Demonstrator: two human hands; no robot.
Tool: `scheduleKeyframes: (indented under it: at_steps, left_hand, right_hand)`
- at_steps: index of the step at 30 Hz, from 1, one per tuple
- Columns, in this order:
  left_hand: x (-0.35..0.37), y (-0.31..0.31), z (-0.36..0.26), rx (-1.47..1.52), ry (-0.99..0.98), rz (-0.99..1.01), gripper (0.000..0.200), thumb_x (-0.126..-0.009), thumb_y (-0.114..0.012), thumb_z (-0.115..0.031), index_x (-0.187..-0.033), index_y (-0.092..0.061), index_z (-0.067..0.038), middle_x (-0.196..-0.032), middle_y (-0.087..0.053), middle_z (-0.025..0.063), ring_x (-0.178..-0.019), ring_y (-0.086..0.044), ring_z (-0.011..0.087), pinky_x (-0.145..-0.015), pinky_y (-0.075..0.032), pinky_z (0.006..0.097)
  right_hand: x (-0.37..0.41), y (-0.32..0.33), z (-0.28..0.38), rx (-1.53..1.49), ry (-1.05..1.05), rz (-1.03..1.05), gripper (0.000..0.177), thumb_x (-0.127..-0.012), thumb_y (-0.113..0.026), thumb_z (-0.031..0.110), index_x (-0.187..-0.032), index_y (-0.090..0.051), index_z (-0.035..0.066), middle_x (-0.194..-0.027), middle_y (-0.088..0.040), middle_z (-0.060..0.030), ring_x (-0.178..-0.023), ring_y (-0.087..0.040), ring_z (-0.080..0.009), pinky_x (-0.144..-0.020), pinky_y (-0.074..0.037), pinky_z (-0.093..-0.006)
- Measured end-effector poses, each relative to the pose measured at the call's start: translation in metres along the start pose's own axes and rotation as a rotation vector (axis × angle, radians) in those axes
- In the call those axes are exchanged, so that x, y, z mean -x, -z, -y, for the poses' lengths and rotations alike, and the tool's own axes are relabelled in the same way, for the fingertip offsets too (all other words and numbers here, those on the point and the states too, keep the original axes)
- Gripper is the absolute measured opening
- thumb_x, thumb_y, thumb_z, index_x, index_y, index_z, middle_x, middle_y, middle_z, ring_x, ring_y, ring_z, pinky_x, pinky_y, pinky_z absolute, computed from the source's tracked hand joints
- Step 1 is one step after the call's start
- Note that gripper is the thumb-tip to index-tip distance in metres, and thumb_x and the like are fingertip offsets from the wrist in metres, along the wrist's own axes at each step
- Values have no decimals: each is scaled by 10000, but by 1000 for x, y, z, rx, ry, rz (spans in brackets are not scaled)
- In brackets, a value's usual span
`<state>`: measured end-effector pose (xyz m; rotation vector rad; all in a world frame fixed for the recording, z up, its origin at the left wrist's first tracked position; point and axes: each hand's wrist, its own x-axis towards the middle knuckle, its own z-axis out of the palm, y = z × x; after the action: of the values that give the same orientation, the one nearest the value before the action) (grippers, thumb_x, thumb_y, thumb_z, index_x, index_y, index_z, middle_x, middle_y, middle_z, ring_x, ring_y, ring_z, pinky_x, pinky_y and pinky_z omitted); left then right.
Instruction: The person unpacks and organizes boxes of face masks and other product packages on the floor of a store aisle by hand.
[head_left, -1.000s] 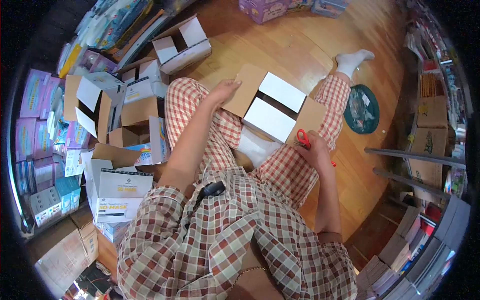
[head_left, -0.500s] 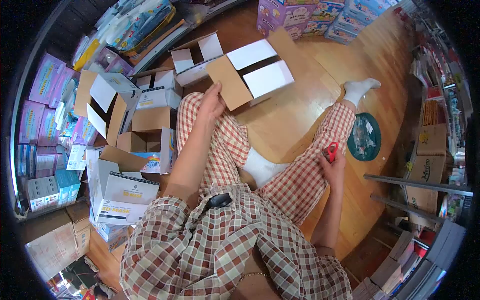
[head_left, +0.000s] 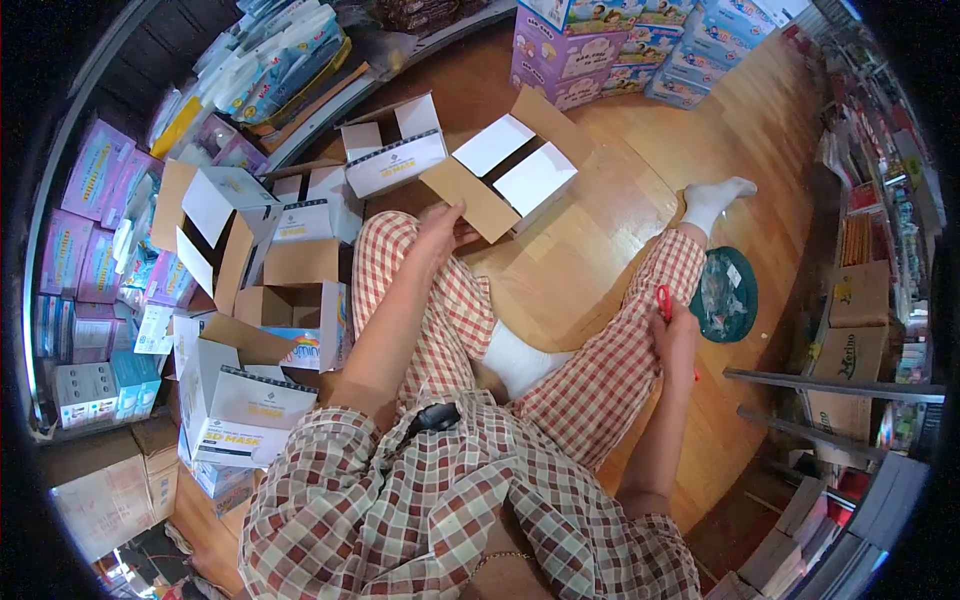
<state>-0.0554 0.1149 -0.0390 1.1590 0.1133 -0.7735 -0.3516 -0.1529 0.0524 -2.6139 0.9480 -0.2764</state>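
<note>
I sit on a wooden floor in checked trousers. My left hand [head_left: 443, 226] reaches forward over my left knee, its fingers at the brown flap of an open cardboard box [head_left: 510, 165] with white inner flaps that rests on the floor. Whether the fingers still pinch the flap I cannot tell. My right hand [head_left: 676, 330] rests on my right knee and holds red-handled scissors [head_left: 664, 302].
Several open cardboard boxes [head_left: 270, 270] and mask boxes [head_left: 245, 405] crowd the left side. Purple and blue cartons [head_left: 590, 45] stand at the far edge. A dark green lid with plastic wrap [head_left: 726, 294] lies by my right leg. Shelves [head_left: 870, 300] line the right.
My left hand carried the open box off my lap, forward and left, and set it down on the floor. My right hand left the box and settled on my knee with the scissors.
</note>
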Motion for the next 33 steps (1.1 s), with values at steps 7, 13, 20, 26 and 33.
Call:
scheduleKeyframes:
  at_steps: [7, 13, 20, 26, 33]
  left_hand:
    - [7, 1, -8, -280, -34, 19, 272, -918, -512, -253, -1053, -563, -23, -916, -618, 69, -788, -604, 162, -682, -513, 281]
    - [25, 22, -60, -1072, -499, 78, 327, -834, -590, -202, -1060, -559, 31, -888, -641, 168, -822, -626, 270, -737, -493, 369]
    - [16, 48, -64, -1624, -324, -306, 334, -806, -577, -307, -977, -572, -20, -951, -624, 208, -919, -591, 369, -794, -466, 459]
    - [10, 35, -65, -1787, -172, -254, 360, -811, -560, -332, -993, -583, -23, -950, -636, 199, -930, -600, 344, -807, -458, 467]
    - [15, 34, -68, -1697, -214, -295, 386, -810, -559, -342, -1019, -574, -19, -967, -632, 205, -948, -592, 348, -808, -443, 471]
  right_hand:
    - [-63, 1, -19, 282, -50, -89, 164, -801, -549, 135, -945, -605, 79, -811, -624, -203, -763, -606, -382, -660, -470, -475]
    - [-82, -49, -51, 289, -115, -111, 159, -773, -543, 128, -919, -588, 83, -849, -623, -210, -800, -603, -391, -687, -469, -486]
    - [-88, -53, -28, 240, -136, -95, 126, -737, -569, 128, -839, -591, 57, -794, -621, -223, -787, -603, -399, -700, -467, -486]
    - [-93, -52, -9, 290, -157, -29, 202, -694, -602, 130, -884, -613, 64, -789, -627, -216, -763, -612, -385, -701, -471, -482]
    - [-98, -58, -4, 277, -103, -61, 156, -720, -610, 153, -820, -619, 33, -755, -620, -222, -745, -607, -391, -668, -470, -474]
